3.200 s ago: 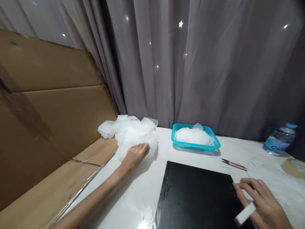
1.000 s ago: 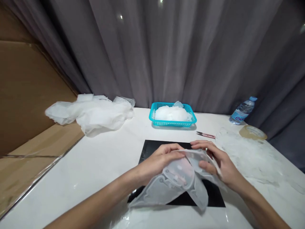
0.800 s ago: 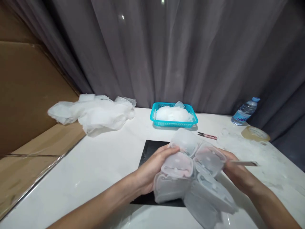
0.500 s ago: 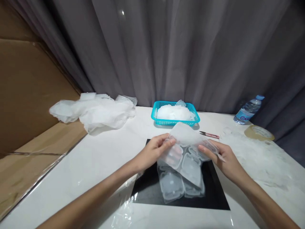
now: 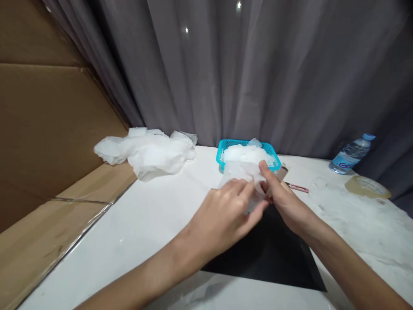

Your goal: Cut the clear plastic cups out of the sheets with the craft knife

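A translucent white plastic bag point(image 5: 237, 170) hangs above the black mat point(image 5: 267, 254), between my hands and just in front of the blue basket. My left hand point(image 5: 226, 211) is closed on its near side, back of the hand toward me. My right hand point(image 5: 284, 198) grips the bag's right side, thumb pointing up. Both hands nearly touch, and they hide much of the bag. Small snips with pink handles point(image 5: 298, 187) lie just beyond my right hand, their blades partly hidden.
The blue basket point(image 5: 220, 155) holds white pouches. A white plastic pile point(image 5: 158, 153) lies at the back left beside cardboard point(image 5: 93, 185). At right are a water bottle point(image 5: 351, 155), a tape roll point(image 5: 368, 187) and clear plastic film point(image 5: 364, 224).
The view has shifted left. My hands have come together, and the bag has been lifted and gathered. The clear pieces seen over the mat no longer show there.
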Demonstrator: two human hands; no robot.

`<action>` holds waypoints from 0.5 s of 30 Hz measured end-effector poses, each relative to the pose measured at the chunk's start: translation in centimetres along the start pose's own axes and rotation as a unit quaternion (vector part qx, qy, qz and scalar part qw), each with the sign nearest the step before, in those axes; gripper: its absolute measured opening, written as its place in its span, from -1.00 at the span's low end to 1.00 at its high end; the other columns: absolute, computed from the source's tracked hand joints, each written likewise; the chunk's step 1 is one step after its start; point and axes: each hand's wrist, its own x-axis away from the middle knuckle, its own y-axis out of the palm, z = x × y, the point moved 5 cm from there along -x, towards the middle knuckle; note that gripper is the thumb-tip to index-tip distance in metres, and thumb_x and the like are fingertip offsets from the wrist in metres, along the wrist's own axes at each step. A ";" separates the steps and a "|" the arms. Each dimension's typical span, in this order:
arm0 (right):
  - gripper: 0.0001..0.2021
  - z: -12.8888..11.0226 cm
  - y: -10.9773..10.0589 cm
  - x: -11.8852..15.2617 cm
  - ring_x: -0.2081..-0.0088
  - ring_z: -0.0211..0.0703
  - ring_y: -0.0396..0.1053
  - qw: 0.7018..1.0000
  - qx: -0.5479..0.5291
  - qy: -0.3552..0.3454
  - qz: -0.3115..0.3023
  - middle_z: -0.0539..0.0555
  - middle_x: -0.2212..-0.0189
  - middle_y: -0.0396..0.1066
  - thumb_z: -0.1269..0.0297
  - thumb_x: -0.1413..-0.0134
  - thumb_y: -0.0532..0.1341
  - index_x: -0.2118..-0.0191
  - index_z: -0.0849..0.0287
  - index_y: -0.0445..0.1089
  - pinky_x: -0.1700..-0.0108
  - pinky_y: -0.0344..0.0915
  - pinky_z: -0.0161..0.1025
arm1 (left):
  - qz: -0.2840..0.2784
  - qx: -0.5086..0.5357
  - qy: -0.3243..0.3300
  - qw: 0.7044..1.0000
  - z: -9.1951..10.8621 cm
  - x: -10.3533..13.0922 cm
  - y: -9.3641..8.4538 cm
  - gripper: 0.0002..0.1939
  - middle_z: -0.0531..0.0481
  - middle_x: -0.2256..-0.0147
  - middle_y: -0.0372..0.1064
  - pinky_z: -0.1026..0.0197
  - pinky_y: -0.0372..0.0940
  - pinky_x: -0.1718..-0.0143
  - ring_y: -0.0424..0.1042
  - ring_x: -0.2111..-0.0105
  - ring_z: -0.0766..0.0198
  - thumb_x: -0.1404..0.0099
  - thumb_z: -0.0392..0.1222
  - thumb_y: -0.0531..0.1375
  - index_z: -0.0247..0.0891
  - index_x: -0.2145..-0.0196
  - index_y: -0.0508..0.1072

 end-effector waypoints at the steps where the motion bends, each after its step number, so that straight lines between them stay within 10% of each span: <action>1: -0.51 0.7 0.0 -0.3 0.18 -0.06 0.49 1.000 -0.025 0.013 0.000 0.05 0.18 0.55 -0.28 -0.29 0.17 0.04 0.03 0.51 0.09 0.43 -0.17 | -0.031 0.021 0.013 0.999 -0.4 0.0 0.8 -0.67 -0.15 0.05 0.58 0.12 0.43 0.13 0.58 0.07 0.01 -0.46 0.04 0.26 -0.25 0.01 0.54; 3: -0.50 1.8 -0.3 -0.7 0.04 0.02 0.51 0.999 -0.031 0.025 -0.025 0.07 0.01 0.56 -0.19 -0.22 0.29 -0.12 0.01 0.47 -0.01 0.45 -0.12 | -0.069 0.116 -0.008 0.991 -2.8 -0.4 1.9 -0.61 -0.05 0.10 0.60 0.16 0.42 0.13 0.59 0.15 0.10 -0.38 0.19 0.30 -0.18 0.09 0.58; 5: -0.48 2.1 -0.9 -0.8 -0.07 0.09 0.49 0.998 0.009 0.010 -0.063 0.10 -0.09 0.54 -0.13 -0.22 0.30 -0.19 0.01 0.46 -0.12 0.43 -0.04 | -0.015 0.192 -0.099 0.976 -7.1 -0.8 2.0 -0.53 -0.01 0.38 0.54 0.23 0.38 0.33 0.53 0.36 0.20 -0.42 0.23 0.23 -0.25 0.39 0.53; 7: -0.49 1.4 -1.6 -0.5 -0.14 0.12 0.46 0.990 0.087 -0.025 -0.107 0.09 -0.16 0.50 -0.07 -0.27 0.28 -0.25 -0.02 0.42 -0.21 0.37 0.02 | 0.042 0.211 -0.146 0.966 -11.0 -1.0 2.1 -0.55 -0.04 0.28 0.53 0.18 0.40 0.25 0.51 0.28 0.16 -0.24 0.21 0.39 -0.27 0.29 0.51; 12: -0.47 -1.1 -3.4 0.6 -0.23 0.16 0.39 0.940 0.283 -0.086 -0.169 0.05 -0.27 0.42 0.10 -0.34 0.20 -0.38 -0.10 0.29 -0.30 0.28 0.11 | -0.290 0.362 -0.110 0.879 -13.3 0.0 6.5 -0.53 -0.07 0.07 0.58 0.12 0.39 0.00 0.52 0.02 0.04 -0.19 0.08 0.45 -0.20 0.03 0.57; 15: -0.50 -2.0 -5.2 0.3 -0.22 0.17 0.40 0.945 0.284 -0.091 -0.135 0.06 -0.26 0.42 0.07 -0.39 0.13 -0.37 -0.07 0.31 -0.24 0.35 0.09 | -0.338 0.382 -0.133 0.850 -12.8 0.4 6.5 -0.67 -0.04 0.27 0.59 0.19 0.40 0.20 0.55 0.22 0.11 -0.29 0.08 0.38 -0.27 0.26 0.60</action>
